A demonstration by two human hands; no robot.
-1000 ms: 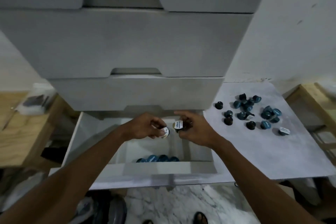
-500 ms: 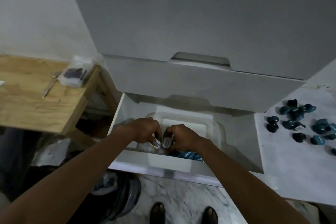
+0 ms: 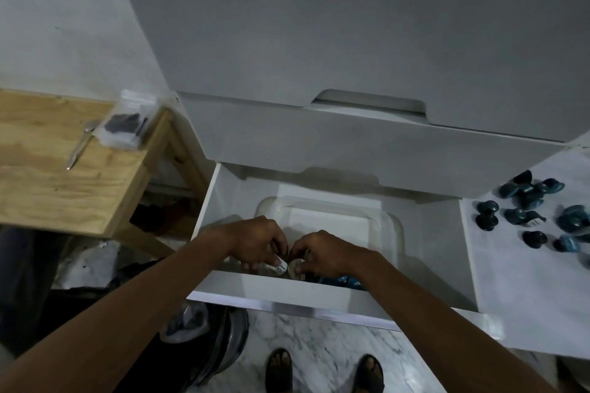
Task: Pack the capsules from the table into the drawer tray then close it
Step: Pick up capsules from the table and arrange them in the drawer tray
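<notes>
Floor: white-and-grey marble floor [image 3: 306,341] is seen nearest, with two sandalled feet [image 3: 278,373] set on it and a dark rounded bundle [image 3: 207,338] lying to their left.
Drawer: the lowest white cabinet drawer [image 3: 287,292] stands open above the feet.
Left hand: the left hand [image 3: 252,241] is lowered just behind the drawer's front wall; a small capsule with a printed white lid [image 3: 281,266] is pinched in its curled fingers.
Right hand: the right hand [image 3: 325,252] is held just beside it, its fingers curled round a small capsule with a pale round lid [image 3: 296,267]. Whether the two capsules touch cannot be told.
Tray: a clear plastic tray with rounded corners [image 3: 383,220] is set inside the drawer, and both hands are placed over its near end. A few blue packed capsules [image 3: 344,281] are seen at its near right, partly hidden by the right wrist.
Table: a white table [image 3: 526,290] is placed right of the drawer; loose blue and dark capsules [image 3: 536,210] are clustered on its far part.
Side table: a pale wooden table [image 3: 57,175] is seen at left, with a clear plastic bag of dark contents [image 3: 127,121] and a slim metal tool [image 3: 79,147] laid on it.
Cabinet: closed grey-white drawer fronts [image 3: 351,150] are stacked above.
</notes>
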